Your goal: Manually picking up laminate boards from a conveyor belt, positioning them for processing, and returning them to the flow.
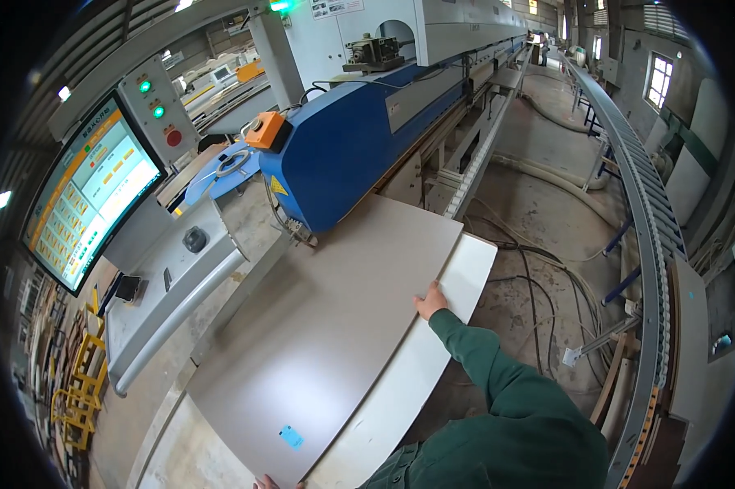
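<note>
A large flat taupe panel [327, 301] with a small blue label [292, 438] lies on a white board surface [400, 383]. Its far end reaches in beside the blue housing of a long machine [327, 163]. My right hand [431, 301] is closed on the panel's right edge, fingers at the rim. At the bottom of the view, only a sliver of my left hand [266, 482] shows against the panel's near end; most of its fingers are cut off, so its grip cannot be made out.
To the left stand a touch screen [94, 191], a button panel [160, 110] and a grey console shelf [176, 277]. A roller conveyor [636, 163] runs along the right. Hoses and black cables [539, 277] lie on the floor between. Yellow racks [78, 399] stand at lower left.
</note>
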Tool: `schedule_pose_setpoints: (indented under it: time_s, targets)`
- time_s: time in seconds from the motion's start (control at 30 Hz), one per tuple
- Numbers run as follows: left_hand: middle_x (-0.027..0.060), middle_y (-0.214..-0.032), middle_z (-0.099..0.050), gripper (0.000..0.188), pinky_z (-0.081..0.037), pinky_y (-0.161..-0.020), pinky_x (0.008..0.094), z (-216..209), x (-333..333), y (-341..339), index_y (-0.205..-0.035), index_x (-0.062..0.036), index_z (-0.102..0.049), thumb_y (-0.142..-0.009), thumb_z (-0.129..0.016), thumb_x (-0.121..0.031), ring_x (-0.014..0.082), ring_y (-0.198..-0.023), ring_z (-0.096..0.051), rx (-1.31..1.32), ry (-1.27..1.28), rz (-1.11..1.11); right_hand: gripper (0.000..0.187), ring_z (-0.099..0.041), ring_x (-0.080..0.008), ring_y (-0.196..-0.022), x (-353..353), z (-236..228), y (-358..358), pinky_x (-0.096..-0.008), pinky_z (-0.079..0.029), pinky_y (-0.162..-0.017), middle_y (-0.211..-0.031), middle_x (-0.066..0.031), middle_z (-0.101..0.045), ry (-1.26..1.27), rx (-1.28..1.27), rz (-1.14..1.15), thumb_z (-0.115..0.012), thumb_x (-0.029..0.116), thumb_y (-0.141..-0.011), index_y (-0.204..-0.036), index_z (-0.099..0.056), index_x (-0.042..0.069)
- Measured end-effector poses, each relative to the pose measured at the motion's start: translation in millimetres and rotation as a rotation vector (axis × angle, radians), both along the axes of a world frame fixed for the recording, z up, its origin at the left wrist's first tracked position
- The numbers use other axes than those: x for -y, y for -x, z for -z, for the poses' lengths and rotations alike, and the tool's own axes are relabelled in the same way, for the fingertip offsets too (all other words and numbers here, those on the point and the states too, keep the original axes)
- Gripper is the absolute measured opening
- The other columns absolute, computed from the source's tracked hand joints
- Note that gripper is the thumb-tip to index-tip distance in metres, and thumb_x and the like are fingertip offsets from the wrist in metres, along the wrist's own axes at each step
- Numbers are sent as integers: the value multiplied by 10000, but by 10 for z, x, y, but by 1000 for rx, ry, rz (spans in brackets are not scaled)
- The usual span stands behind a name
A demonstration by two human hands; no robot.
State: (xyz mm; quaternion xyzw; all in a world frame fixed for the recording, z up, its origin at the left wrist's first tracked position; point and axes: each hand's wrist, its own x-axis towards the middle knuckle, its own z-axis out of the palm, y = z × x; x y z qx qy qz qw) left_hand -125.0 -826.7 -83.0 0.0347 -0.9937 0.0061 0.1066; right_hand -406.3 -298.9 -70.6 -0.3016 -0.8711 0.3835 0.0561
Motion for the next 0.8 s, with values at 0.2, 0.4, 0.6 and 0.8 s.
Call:
schedule_pose_setpoints:
  time_s: [0.2, 0.4, 0.6, 0.8]
  targets:
    - [212, -1203, -275, 827, -308, -893, 376, -405, -843, 270, -1111, -26, -444, -364, -766, -172, 318, -1109, -295, -69, -519, -344, 769, -495, -340, -905, -431, 2, 196, -343, -394, -805, -949, -281, -490, 30, -18, -9, -579, 217, -672, -1181, -122, -134]
    - [209, -1166, -337, 842, -272, -899, 396, -172, -952, 409, -1099, -38, -460, -376, -754, -354, 326, -1123, -257, -94, -396, -276, 754, -505, -337, -890, -774, 20, 434, -336, -403, -791, -949, -261, -503, 105, -5, -45, -579, 207, -675, -1187, -135, -122]
    - [194, -1162, -400, 857, -186, -934, 388, -410, -1396, 588, -1102, -47, -459, -393, -731, -443, 316, -1134, -251, -28, -322, -343, 325, -467, -96, -488, -1289, 192, 102, -223, -371, -399, -595, -57, -513, 460, -282, -216, -559, 139, -714, -1006, -504, 7]
    - [151, -1197, -378, 856, -182, -933, 395, -360, -1772, 823, -1145, -108, -432, -421, -710, -471, 298, -1142, -256, 26, -270, -320, 168, -460, -64, -506, -2132, 9, -1563, -200, -366, -414, -623, -9, -517, 630, -291, -63, -533, 105, -751, -901, -545, 30]
